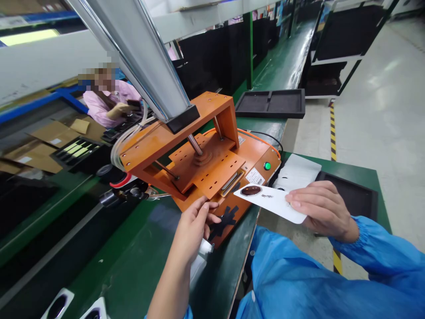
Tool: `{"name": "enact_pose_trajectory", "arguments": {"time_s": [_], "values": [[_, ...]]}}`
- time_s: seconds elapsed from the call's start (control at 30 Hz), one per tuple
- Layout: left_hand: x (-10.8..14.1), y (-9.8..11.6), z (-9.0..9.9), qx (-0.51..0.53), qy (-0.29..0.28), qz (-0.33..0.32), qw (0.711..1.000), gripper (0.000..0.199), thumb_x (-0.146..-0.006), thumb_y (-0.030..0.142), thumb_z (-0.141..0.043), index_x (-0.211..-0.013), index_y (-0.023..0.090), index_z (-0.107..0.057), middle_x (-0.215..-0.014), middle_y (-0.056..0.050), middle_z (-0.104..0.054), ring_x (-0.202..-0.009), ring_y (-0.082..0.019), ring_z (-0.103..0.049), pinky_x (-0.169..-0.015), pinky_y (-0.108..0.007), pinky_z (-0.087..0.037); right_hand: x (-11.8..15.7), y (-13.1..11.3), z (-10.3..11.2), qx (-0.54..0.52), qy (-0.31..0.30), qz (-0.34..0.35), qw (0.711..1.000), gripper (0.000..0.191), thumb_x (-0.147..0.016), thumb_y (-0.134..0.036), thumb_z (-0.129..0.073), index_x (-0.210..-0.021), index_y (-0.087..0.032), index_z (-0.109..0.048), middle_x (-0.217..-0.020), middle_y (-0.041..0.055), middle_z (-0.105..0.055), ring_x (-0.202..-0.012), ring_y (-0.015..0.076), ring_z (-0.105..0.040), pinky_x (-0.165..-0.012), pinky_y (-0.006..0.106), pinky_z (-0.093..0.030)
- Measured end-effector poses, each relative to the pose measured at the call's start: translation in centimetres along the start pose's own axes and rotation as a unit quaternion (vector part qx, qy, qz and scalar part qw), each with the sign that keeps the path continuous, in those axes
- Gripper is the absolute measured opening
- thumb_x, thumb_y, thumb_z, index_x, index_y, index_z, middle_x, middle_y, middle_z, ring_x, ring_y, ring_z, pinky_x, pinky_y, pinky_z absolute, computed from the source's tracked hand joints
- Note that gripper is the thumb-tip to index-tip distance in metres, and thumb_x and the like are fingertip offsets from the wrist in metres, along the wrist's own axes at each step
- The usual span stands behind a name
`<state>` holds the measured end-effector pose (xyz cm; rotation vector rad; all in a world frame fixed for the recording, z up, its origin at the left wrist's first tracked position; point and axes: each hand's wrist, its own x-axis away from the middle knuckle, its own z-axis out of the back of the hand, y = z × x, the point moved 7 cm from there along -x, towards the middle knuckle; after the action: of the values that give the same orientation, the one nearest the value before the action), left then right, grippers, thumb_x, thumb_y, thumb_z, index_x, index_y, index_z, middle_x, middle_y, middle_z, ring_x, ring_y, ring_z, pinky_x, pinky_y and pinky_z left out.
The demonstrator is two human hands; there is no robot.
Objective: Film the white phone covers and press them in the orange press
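My right hand (323, 210) pinches a thin white panel (270, 204) by its near end, over the bench edge in front of the press. The panel has rounded corners, a dark glossy oval at its far end and small dark marks beside it. Bent but apart, the fingers of my left hand (195, 221) are at the front of the orange press (212, 173), with nothing visible in them. Whether they touch the press, I cannot tell. A framed slot (232, 182) shows partly under the press's orange plate. Black tape (226, 221) is stuck on the base.
A stack of white sheets or panels (297, 170) lies right of the press, near a green button (267, 166). Black trays (270, 103) sit behind. More white pieces (59, 303) with dark ovals lie bottom left. A co-worker (111, 99) in pink works across the bench.
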<state>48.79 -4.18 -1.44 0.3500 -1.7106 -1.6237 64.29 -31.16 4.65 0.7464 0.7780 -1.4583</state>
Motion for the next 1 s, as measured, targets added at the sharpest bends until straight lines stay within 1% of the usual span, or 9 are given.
{"name": "enact_pose_trajectory", "arguments": {"time_s": [0.2, 0.33, 0.5, 0.63, 0.7, 0.77, 0.87, 0.93, 1.0], "values": [[-0.5, 0.3, -0.9, 0.007, -0.013, -0.009, 1.0, 0.043, -0.082, 0.041, -0.071, -0.113, 0.017, -0.055, -0.103, -0.009, -0.07, -0.061, -0.01, -0.066, -0.031, -0.012, -0.031, 0.1, 0.4, 0.2, 0.016, 0.006, 0.015, 1.0, 0.024, -0.095, -0.025, -0.065, -0.118, -0.031, -0.06, -0.1, 0.0, -0.079, -0.085, 0.0171, -0.076, -0.076, 0.035, -0.057], [-0.6, 0.8, -1.7, 0.048, 0.003, -0.007, 0.999, 0.054, -0.072, 0.046, -0.081, -0.109, 0.017, -0.055, -0.088, -0.004, -0.07, -0.053, -0.01, -0.064, -0.029, -0.013, -0.024, 0.2, 0.5, 0.6, 0.033, 0.027, 0.031, 0.999, 0.021, -0.092, -0.022, -0.068, -0.111, -0.031, -0.063, -0.1, 0.0003, -0.079, -0.087, 0.0172, -0.076, -0.073, 0.034, -0.057], [-2.0, 1.8, -3.4, 0.093, 0.022, -0.021, 0.995, 0.051, -0.072, 0.046, -0.08, -0.107, 0.015, -0.059, -0.094, -0.009, -0.072, -0.054, -0.01, -0.065, -0.032, -0.014, -0.018, 0.7, 0.8, 0.5, 0.042, 0.032, 0.042, 0.998, 0.026, -0.088, -0.015, -0.07, -0.11, -0.029, -0.066, -0.109, 0.0011, -0.078, -0.094, 0.0181, -0.076, -0.075, 0.035, -0.056], [-4.6, 3.2, -4.8, 0.141, 0.077, -0.067, 0.985, 0.044, -0.078, 0.037, -0.073, -0.114, 0.014, -0.06, -0.103, -0.011, -0.072, -0.059, -0.01, -0.067, -0.04, -0.014, -0.028, 1.1, 1.4, -0.7, 0.054, 0.039, 0.072, 0.995, 0.031, -0.084, -0.01, -0.07, -0.111, -0.025, -0.068, -0.112, 0.0029, -0.078, -0.096, 0.019, -0.076, -0.077, 0.034, -0.056], [-5.6, 4.0, -5.2, 0.161, 0.111, -0.092, 0.976, 0.037, -0.081, 0.033, -0.068, -0.112, 0.014, -0.062, -0.103, -0.01, -0.072, -0.062, -0.011, -0.068, -0.046, -0.016, -0.037, 1.1, 2.2, -1.4, 0.065, 0.069, 0.071, 0.993, 0.035, -0.082, -0.007, -0.069, -0.112, -0.024, -0.068, -0.112, 0.0032, -0.078, -0.095, 0.0194, -0.077, -0.076, 0.034, -0.056], [-5.6, 4.4, -5.4, 0.169, 0.134, -0.108, 0.97, 0.031, -0.081, 0.029, -0.066, -0.108, 0.013, -0.064, -0.097, -0.008, -0.072, -0.067, -0.012, -0.069, -0.055, -0.019, -0.044, 0.9, 3.3, -2.3, 0.075, 0.101, 0.052, 0.991, 0.037, -0.082, -0.006, -0.068, -0.113, -0.026, -0.067, -0.11, 0.0022, -0.079, -0.094, 0.0195, -0.077, -0.076, 0.034, -0.056], [-2.7, 3.4, -5.4, 0.162, 0.111, -0.111, 0.974, 0.025, -0.08, 0.027, -0.066, -0.101, 0.013, -0.068, -0.088, -0.006, -0.072, -0.074, -0.016, -0.068, -0.067, -0.023, -0.05, -0.2, 4.7, -4.8, 0.085, 0.113, 0.046, 0.989, 0.031, -0.086, -0.01, -0.066, -0.112, -0.027, -0.067, -0.106, 0.0008, -0.079, -0.092, 0.0185, -0.077, -0.075, 0.033, -0.054], [1.0, 1.5, -5.2, 0.136, 0.072, -0.1, 0.983, 0.023, -0.084, 0.03, -0.065, -0.101, 0.015, -0.068, -0.087, -0.005, -0.072, -0.077, -0.018, -0.067, -0.069, -0.025, -0.05, -1.4, 5.3, -6.9, 0.078, 0.099, 0.054, 0.991, 0.026, -0.09, -0.014, -0.064, -0.111, -0.028, -0.068, -0.105, 0.0, -0.08, -0.091, 0.0173, -0.077, -0.075, 0.033, -0.052], [5.3, -0.9, -4.5, 0.057, 0.054, -0.091, 0.993, 0.022, -0.091, 0.038, -0.059, -0.101, 0.019, -0.065, -0.084, -0.003, -0.069, -0.076, -0.017, -0.063, -0.067, -0.025, -0.047, -3.0, 5.6, -9.4, 0.048, 0.074, 0.067, 0.994, 0.023, -0.094, -0.018, -0.06, -0.112, -0.03, -0.068, -0.107, -0.0008, -0.079, -0.093, 0.0166, -0.076, -0.078, 0.034, -0.05]]}}
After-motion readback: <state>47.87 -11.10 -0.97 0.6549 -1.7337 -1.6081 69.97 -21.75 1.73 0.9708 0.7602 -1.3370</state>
